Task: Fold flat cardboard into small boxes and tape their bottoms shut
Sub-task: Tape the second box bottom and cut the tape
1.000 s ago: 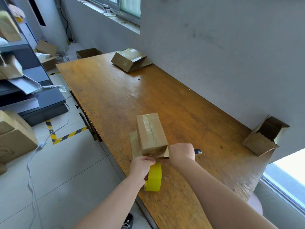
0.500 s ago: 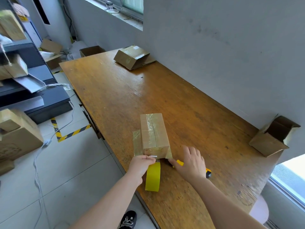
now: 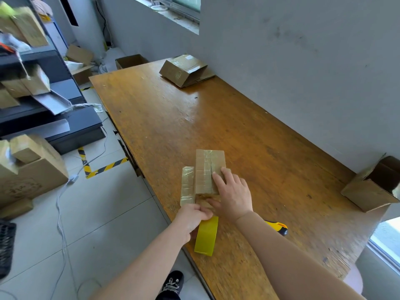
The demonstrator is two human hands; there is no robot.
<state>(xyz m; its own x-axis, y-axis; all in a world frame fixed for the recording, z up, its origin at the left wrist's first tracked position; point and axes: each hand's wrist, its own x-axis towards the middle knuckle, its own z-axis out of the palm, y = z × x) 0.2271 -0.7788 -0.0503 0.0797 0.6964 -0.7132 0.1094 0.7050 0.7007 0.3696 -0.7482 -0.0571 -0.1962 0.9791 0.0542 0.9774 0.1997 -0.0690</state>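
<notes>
A small brown cardboard box (image 3: 206,169) lies bottom-up near the front edge of the wooden table (image 3: 249,131), with clear tape along its seam and a taped flap (image 3: 187,185) sticking out on its left. My right hand (image 3: 232,193) rests flat on the box's near right part, fingers straight. My left hand (image 3: 193,219) grips the yellow tape roll (image 3: 205,236) just in front of the box's near end. A yellow and black utility knife (image 3: 279,227) lies on the table behind my right forearm.
A taped box (image 3: 183,70) sits at the table's far end by the wall. An open box (image 3: 372,187) lies on its side at the right edge. Shelves (image 3: 43,83) and cartons (image 3: 30,169) stand on the floor to the left.
My right hand left the utility knife on the table and moved up onto the box. My left hand stayed on the tape roll at the box's near end.
</notes>
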